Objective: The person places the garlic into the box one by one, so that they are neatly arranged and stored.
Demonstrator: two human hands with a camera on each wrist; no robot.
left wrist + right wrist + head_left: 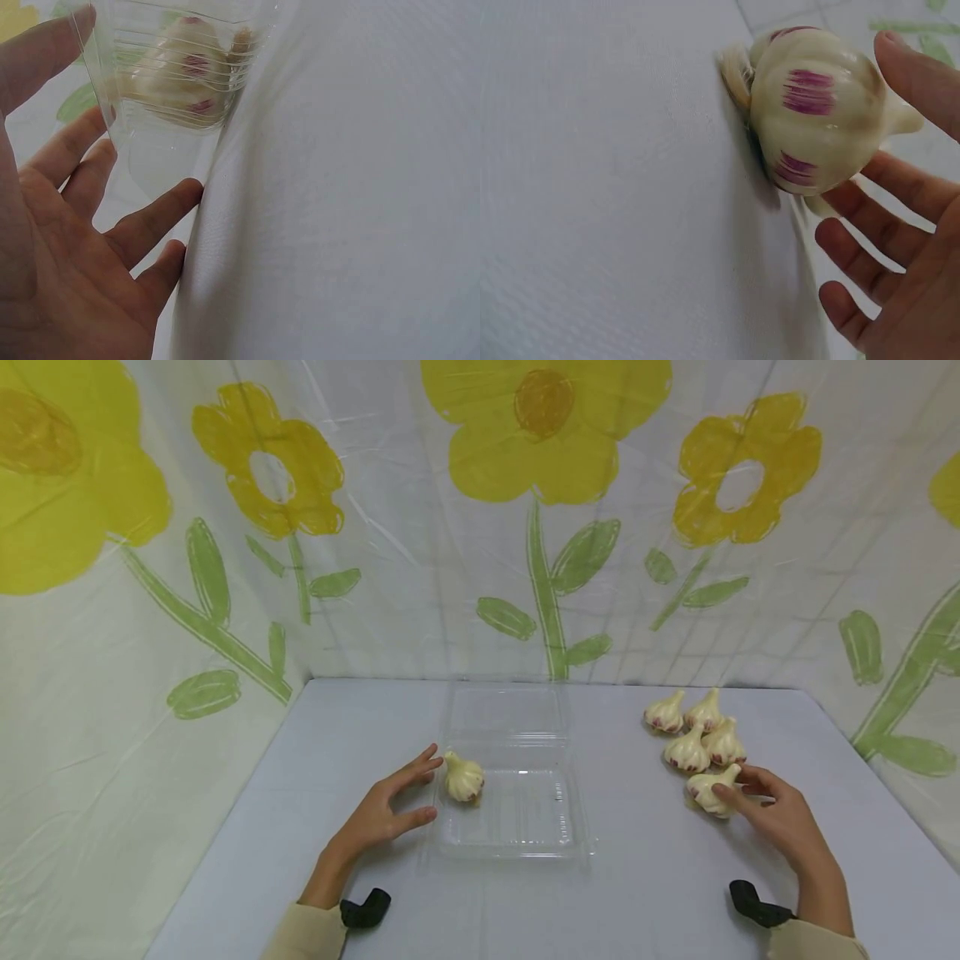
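On the right, a cream garlic bulb (711, 791) with purple marks sits between the thumb and fingers of my right hand (783, 818). In the right wrist view the bulb (817, 112) is low over the cloth, roots toward it, with fingertips at its neck and underside. My left hand (378, 810) is spread at the left side of a clear plastic clamshell box (510, 852), its fingertips right at the wall. Another garlic bulb (464, 778) lies inside the box's back left corner; in the left wrist view that bulb (180, 75) shows through the ribbed plastic.
Several more garlic bulbs (686, 749) are clustered at the back right, just beyond my right hand. The box's lid (506, 710) is folded back, away from me. A white cloth covers the table (637, 893), and a flowered curtain (405, 593) hangs behind it.
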